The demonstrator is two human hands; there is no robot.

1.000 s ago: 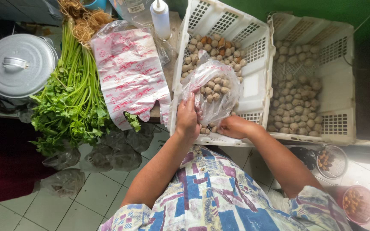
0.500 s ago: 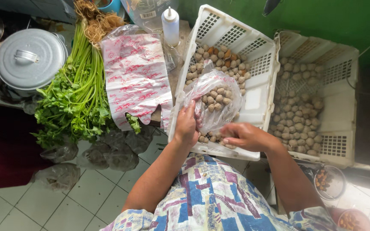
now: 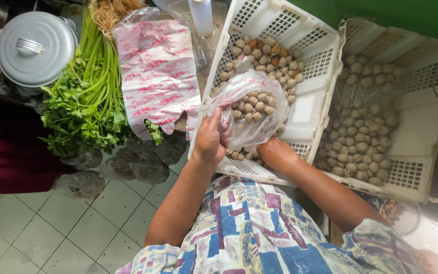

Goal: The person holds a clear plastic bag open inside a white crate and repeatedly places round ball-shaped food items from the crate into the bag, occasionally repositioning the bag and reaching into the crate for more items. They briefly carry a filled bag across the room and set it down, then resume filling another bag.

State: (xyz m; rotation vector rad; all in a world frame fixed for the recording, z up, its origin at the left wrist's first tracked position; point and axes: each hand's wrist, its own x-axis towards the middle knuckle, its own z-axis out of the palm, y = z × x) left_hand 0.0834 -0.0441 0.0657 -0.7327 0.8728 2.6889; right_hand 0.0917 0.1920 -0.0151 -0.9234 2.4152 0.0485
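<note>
My left hand [image 3: 210, 139] grips the near edge of a clear plastic bag [image 3: 253, 109] partly filled with small brown balls. The bag rests inside a white slotted crate [image 3: 310, 109] that holds more of the same balls [image 3: 264, 53]. My right hand [image 3: 275, 152] is low in the crate beside and under the bag, its fingers hidden by the plastic and the loose balls. A second white crate [image 3: 411, 76] to the right holds several greyish balls [image 3: 363, 124].
A stack of red-printed plastic bags [image 3: 157, 71] lies left of the crates. A bunch of leafy greens [image 3: 87, 96] and a lidded metal pot [image 3: 34, 48] sit further left. A white bottle [image 3: 201, 15] stands at the top. Small bowls [image 3: 396, 210] are at lower right, above a tiled floor [image 3: 51, 228].
My right hand has gone down into the crate under the bag. The left hand keeps hold of the bag's edge. The view has shifted slightly.
</note>
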